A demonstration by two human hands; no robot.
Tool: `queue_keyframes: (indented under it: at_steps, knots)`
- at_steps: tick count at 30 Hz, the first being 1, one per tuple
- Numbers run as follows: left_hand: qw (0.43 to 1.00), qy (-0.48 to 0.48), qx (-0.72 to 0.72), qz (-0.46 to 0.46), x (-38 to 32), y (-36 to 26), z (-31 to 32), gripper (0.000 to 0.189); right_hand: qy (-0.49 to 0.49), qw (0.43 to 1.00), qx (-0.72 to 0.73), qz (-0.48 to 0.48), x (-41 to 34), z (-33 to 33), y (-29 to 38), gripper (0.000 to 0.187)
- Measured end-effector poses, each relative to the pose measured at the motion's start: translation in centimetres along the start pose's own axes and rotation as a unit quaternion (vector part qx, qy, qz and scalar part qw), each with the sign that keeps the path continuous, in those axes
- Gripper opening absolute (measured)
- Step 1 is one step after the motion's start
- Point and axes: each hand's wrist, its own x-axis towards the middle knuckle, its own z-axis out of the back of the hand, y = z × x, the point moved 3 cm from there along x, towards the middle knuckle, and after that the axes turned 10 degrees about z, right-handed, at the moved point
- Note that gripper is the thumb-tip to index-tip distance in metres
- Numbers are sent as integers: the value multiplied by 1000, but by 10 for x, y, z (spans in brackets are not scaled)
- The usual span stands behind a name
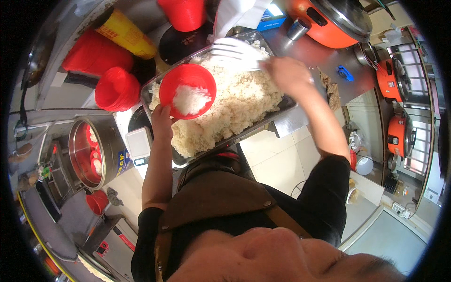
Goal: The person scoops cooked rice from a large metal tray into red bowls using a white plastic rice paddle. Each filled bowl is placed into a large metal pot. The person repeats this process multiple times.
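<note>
My left hand (162,121) grips the lower left rim of a red bowl (170,79), held tilted above the left part of a metal tray (273,117). A small mound of white rice (191,99) lies inside the bowl. Cooked rice (236,109) is heaped across the tray, some of it hidden under the bowl. My right hand (290,75) is closed around the handle end of a white slotted rice paddle (234,53). The paddle is motion-blurred over the tray's far side, and whether it touches the rice is unclear.
Stacked red bowls (118,89) and a yellow cup stack (128,33) stand left of the tray. A digital scale (138,142) sits near my left forearm. Farther left, a large metal pot (109,155) contains rice-filled red bowls. An orange rice cooker (327,24) stands at back right.
</note>
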Motion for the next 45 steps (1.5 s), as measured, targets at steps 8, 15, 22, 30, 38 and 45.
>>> queue_keyframes:
  at_steps: [8,15,22,30,38,45]
  knots:
    - [999,-29,-31,-11,-8,4,38,20,155,975,-72,-140,-19,-80,-83,40]
    - [999,-36,-40,-3,-7,9,40,21,122,987,101,-34,33,-170,-87,42]
    - [998,-20,-56,-16,-11,2,36,21,133,898,408,-97,11,-209,-101,48]
    - [999,-10,-24,-36,-23,-8,27,22,81,896,428,-86,3,-129,-56,55]
    - [994,77,-65,32,-3,8,-23,24,-19,987,-99,126,22,-15,60,38]
    - [991,97,-85,42,-12,-1,-23,22,-193,952,-201,123,1,11,67,38]
